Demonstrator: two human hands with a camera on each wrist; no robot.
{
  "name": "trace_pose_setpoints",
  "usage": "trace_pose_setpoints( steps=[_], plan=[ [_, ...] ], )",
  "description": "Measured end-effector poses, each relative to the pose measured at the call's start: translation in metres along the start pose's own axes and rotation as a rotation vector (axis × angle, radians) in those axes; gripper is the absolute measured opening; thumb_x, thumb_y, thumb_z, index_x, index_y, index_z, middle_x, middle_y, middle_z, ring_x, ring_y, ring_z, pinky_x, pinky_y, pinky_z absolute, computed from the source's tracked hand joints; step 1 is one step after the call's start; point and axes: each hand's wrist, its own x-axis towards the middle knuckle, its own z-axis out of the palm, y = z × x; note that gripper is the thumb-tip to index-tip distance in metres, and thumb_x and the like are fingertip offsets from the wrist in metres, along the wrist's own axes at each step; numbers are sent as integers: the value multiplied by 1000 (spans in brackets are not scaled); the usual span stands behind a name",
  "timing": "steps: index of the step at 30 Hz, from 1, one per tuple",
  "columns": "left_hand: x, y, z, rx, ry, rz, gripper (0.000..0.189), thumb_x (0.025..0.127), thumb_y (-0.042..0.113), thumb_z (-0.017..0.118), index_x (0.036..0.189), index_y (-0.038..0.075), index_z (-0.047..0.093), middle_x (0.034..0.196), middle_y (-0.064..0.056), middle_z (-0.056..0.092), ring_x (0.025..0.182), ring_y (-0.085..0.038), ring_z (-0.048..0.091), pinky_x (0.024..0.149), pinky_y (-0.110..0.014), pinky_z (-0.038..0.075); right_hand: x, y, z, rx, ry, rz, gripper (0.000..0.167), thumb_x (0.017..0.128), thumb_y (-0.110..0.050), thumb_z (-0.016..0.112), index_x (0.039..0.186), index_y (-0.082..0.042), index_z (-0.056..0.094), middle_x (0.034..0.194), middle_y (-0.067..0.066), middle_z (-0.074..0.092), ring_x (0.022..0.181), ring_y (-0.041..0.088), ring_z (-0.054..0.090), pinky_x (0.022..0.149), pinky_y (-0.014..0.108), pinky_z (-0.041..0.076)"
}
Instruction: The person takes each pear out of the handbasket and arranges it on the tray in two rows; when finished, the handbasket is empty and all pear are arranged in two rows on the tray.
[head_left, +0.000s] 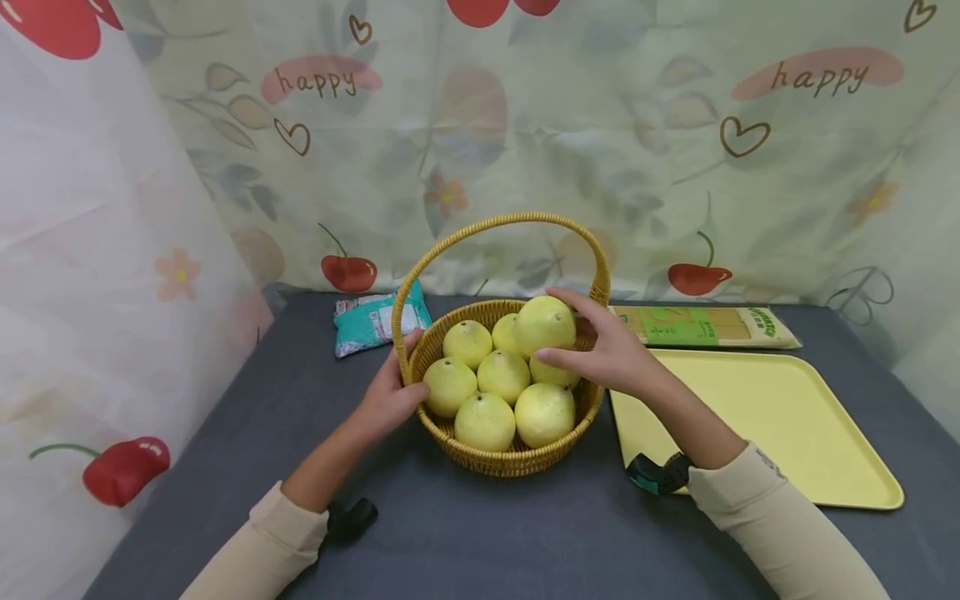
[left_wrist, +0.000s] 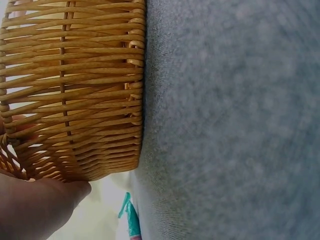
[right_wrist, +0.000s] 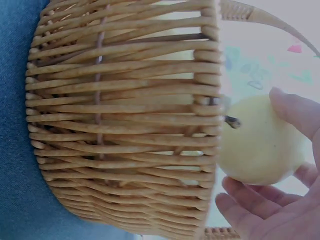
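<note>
A woven wicker basket with a tall hoop handle stands mid-table, holding several pale yellow pears. My left hand grips its left rim beside the foot of the handle; in the left wrist view, the thumb lies along the wicker wall. Between the thumb and fingers of my right hand is one pear, above the others at the basket's back right. The right wrist view shows this pear at rim height, a dark stem pointing toward the basket.
To the right lies a flat yellow tray, with a long packet of noodles behind it. A teal packet lies behind my left hand. A patterned curtain closes off the back and sides of the dark table.
</note>
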Motion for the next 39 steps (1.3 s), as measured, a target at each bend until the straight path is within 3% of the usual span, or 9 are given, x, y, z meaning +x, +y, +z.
trace_pose_setpoints(
  steps=[5,9,17,21,28,34,39],
  plan=[
    [0,1,0,-3,1,-7,84,83,-9,49,159,1,16,163,-17,19,143,-34,31,108,-53,32,-9,-4,-8,-9,13,-44,74,84,-19,82,149,-20,46,134,7,55,110,27,63,83,44,54],
    [0,1,1,-7,1,-13,84,83,-9,49,159,1,15,163,-18,19,143,-34,31,108,-53,32,-17,-4,-19,1,8,-60,72,84,-15,82,148,-17,48,132,6,55,107,25,62,83,43,53],
    [0,2,3,23,0,-14,84,84,-8,49,160,2,15,162,-19,20,141,-36,33,105,-49,35,-32,-5,-56,-39,-4,-155,70,82,-1,80,145,-10,52,130,7,56,102,23,65,82,33,54],
    [0,1,1,15,2,-9,84,83,-8,49,160,2,15,162,-20,21,141,-36,33,105,-51,35,-39,-6,-74,-97,17,-150,70,81,-1,81,144,-12,53,124,5,58,100,20,65,81,27,53],
    [-2,-1,-2,32,14,-27,85,83,-7,50,160,2,14,162,-20,20,141,-36,33,106,-52,35,-45,4,-96,-151,29,-28,68,83,-6,81,144,-15,52,123,4,57,102,19,64,80,27,54],
    [-1,-1,-1,35,17,-35,84,84,-7,50,160,3,15,162,-19,20,141,-35,33,106,-51,35,-45,21,-105,-213,10,137,72,86,-21,80,148,-11,46,130,14,55,109,31,61,78,29,53],
    [1,-1,0,29,14,-40,84,84,-7,50,160,4,16,163,-17,20,142,-34,32,107,-52,33,-40,36,-106,-203,28,280,80,88,-30,78,152,-5,38,132,21,53,113,38,57,80,37,51]
  ],
)
